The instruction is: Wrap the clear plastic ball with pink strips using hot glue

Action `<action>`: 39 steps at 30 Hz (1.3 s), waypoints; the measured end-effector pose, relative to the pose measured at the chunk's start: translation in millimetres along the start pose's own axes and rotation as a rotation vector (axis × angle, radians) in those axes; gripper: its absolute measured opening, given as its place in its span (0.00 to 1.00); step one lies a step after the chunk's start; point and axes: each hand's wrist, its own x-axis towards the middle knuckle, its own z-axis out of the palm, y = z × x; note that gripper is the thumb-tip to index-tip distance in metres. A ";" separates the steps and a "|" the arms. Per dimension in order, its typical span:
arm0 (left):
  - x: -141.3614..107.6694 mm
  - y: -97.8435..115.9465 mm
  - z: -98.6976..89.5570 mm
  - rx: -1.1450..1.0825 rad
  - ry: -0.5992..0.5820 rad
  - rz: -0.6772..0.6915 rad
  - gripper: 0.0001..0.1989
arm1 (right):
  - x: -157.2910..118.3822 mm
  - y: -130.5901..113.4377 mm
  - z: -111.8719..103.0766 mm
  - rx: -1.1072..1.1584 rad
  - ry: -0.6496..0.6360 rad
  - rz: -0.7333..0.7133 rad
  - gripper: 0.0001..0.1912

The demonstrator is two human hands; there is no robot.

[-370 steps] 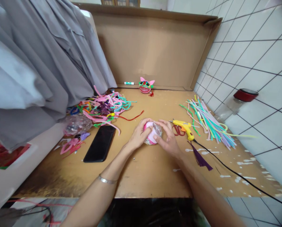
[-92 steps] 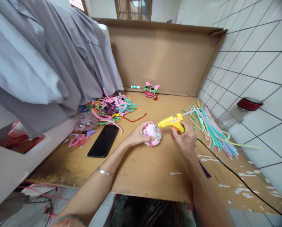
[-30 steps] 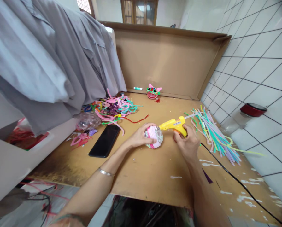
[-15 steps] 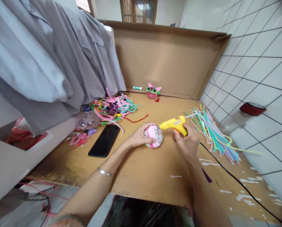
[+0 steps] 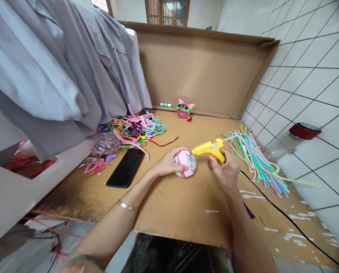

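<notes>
My left hand (image 5: 172,162) is closed around a small round craft piece (image 5: 186,165), partly wrapped in pale and bright pink strands, with a clear, shiny part on its right side. Part of the piece is hidden by my fingers and thumb. In my right hand (image 5: 225,167) is a yellow hot glue gun (image 5: 207,148), gripped by its handle. Its nozzle points left and meets or nearly meets the top right of the piece; I cannot tell which. A translucent glue stick (image 5: 229,137) sticks out of the gun's back.
A black phone (image 5: 126,168) lies left of my hands, near tangled pipe cleaners (image 5: 141,127). Straight pipe cleaners (image 5: 260,163) lie at the right, by a red-lidded jar (image 5: 296,140). A cat-like figure (image 5: 183,109) and a glue tube (image 5: 165,104) are behind. A black cord (image 5: 280,210) trails right.
Almost nothing differs. The round piece seems turned very slightly in my left hand, and the whole view has shifted a little. Both hands keep their holds.
</notes>
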 end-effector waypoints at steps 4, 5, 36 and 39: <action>1.0 -1.6 -0.3 -0.013 -0.003 0.003 0.36 | 0.4 0.8 -0.6 -0.005 -0.011 -0.006 0.16; 1.0 -1.6 -0.4 -0.017 -0.004 0.001 0.36 | 0.4 1.2 -0.8 -0.011 -0.011 -0.009 0.16; -0.4 -0.9 -0.7 0.028 0.006 0.000 0.37 | 5.9 12.4 3.9 -0.063 -0.060 0.367 0.23; -1.1 -0.5 -0.9 0.053 0.015 0.006 0.36 | 8.5 27.2 4.1 -0.158 -0.082 0.409 0.24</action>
